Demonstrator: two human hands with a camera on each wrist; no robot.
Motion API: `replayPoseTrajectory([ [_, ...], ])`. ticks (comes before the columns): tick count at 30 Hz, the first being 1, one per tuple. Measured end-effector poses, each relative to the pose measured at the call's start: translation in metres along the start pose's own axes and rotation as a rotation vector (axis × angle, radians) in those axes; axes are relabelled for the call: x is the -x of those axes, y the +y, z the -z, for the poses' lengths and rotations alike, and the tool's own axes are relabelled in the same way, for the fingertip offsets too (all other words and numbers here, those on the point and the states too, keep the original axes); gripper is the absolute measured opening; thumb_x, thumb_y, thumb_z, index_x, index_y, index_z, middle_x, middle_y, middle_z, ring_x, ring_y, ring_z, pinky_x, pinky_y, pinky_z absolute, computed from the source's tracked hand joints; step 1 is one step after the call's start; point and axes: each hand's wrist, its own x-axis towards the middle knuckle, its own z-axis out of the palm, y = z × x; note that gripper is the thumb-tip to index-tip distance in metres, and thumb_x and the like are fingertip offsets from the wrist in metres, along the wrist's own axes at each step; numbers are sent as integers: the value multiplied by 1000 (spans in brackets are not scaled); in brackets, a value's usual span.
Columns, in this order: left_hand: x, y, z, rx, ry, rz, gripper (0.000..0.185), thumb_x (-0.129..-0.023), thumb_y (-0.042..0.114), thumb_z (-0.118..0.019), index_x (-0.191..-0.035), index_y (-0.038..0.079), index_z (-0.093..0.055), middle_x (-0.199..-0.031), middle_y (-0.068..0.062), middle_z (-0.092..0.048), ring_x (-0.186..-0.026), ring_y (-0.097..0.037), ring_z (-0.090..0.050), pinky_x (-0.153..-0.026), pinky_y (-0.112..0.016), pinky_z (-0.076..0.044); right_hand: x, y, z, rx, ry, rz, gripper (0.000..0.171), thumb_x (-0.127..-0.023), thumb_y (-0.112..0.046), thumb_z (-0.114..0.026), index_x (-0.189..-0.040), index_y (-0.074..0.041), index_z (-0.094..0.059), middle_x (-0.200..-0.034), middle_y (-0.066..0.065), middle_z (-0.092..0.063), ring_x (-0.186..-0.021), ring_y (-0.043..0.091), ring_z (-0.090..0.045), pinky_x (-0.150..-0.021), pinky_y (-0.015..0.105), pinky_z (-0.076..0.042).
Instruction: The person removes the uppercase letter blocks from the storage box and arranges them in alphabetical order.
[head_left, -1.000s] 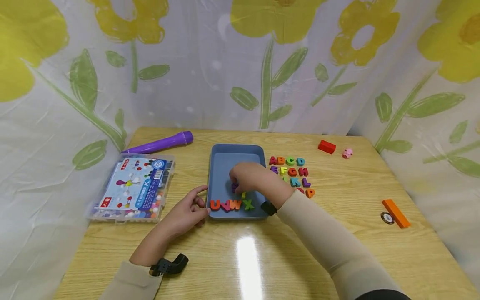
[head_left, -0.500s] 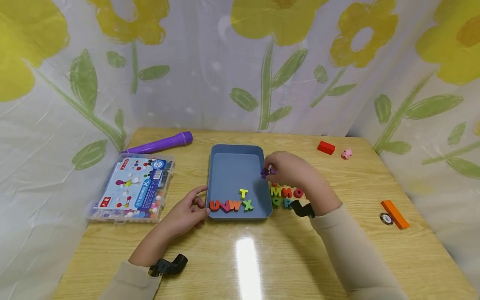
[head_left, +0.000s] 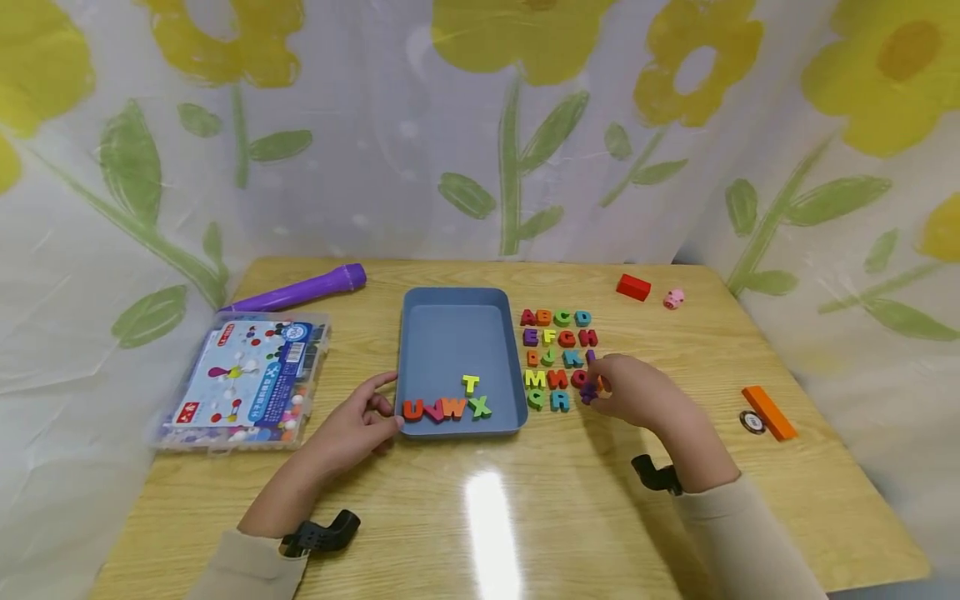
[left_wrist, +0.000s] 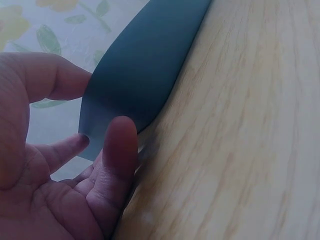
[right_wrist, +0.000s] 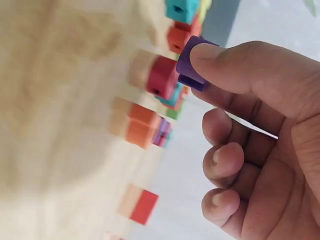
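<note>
My right hand (head_left: pixel 630 390) pinches a small purple letter block (right_wrist: pixel 189 62) between thumb and index finger; its other fingers are curled loosely. It is just over the lower right end of rows of colourful letter blocks (head_left: pixel 557 379) on the table. Which letter the purple block is, I cannot tell. At the near left corner of a blue-grey tray (head_left: pixel 457 297), my left hand (head_left: pixel 356 427) touches the outer wall with its thumb and index finger. Inside the tray lie a yellow T (head_left: pixel 470 383), a red U (head_left: pixel 413 410), a purple V (head_left: pixel 434 411), an orange W (head_left: pixel 453 407) and a green X (head_left: pixel 480 407).
A clear plastic case (head_left: pixel 243 379) stands left of the tray, with a purple microphone-shaped tube (head_left: pixel 300 291) behind it. On the right are a red block (head_left: pixel 633 287), a pink pig head (head_left: pixel 674 298), an orange bar (head_left: pixel 769 412) and a round chip (head_left: pixel 752 422).
My right hand has carried the purple block out of the tray, rightward past the letter rows to their lower right end. My left hand has stayed at the tray corner. The head view has shifted slightly.
</note>
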Motion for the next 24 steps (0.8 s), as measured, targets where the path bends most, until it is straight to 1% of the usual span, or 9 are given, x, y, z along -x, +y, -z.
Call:
replayPoseTrajectory([
  [3,1,0,2,5,3,7,79,-105,10,-68,-172,10,-26,-117,-15,-51,-82,-22,-64,-72,-33,-61,-2,-2,-8,-5,-3,-12,12,-94,-12,-84,-101,-10,-75,-88,4,-65,-79,20,-54,-73,38,-48],
  [5,2,0,3,6,3,5,80,-105,10,-68,-172,9,-25,-117,-15,-51,-82,-23,-65,-72,-34,-61,-4,-4,-13,9,-6,-27,14,-93,-12,-85,-101,-9,-74,-88,4,-65,-79,20,-54,-73,38,-48],
  [10,5,0,3,12,0,-3,82,-105,10,-68,-173,8,-23,-118,-16,-51,-84,-24,-65,-71,-34,-61,-8,-7,-18,62,-7,-61,19,-92,-14,-87,-106,-9,-76,-95,3,-70,-83,21,-59,-80,43,-57],
  [14,4,0,4,18,-9,-2,81,-105,10,-68,-173,9,-23,-117,-15,-50,-84,-24,-64,-72,-34,-61,-8,-5,-17,64,1,-57,20,-92,-15,-87,-108,-8,-77,-99,4,-73,-86,21,-62,-85,46,-59],
  [16,4,-1,4,19,-11,-2,81,-105,11,-68,-172,10,-24,-117,-15,-50,-84,-24,-64,-72,-34,-60,-7,-6,-13,62,12,-55,21,-93,-17,-87,-110,-8,-78,-100,5,-74,-87,21,-63,-83,46,-59],
  [19,2,-1,3,12,-13,-4,80,-105,12,-68,-172,10,-24,-117,-15,-51,-83,-23,-64,-72,-34,-60,-6,-13,0,51,41,-38,25,-93,-20,-88,-112,-7,-78,-103,8,-74,-86,21,-64,-79,45,-58],
  [21,1,-1,2,3,-11,-7,80,-105,12,-68,-172,9,-25,-117,-16,-51,-83,-22,-63,-72,-34,-61,-11,-23,11,46,51,-27,28,-94,-22,-88,-115,-7,-77,-103,9,-74,-84,22,-62,-77,43,-57],
  [24,0,-1,2,-9,-7,-6,80,-105,11,-68,-172,9,-25,-118,-16,-52,-82,-22,-64,-72,-33,-61,-24,-47,23,56,55,19,33,-95,-24,-86,-121,-6,-76,-109,10,-76,-87,22,-63,-81,43,-59],
])
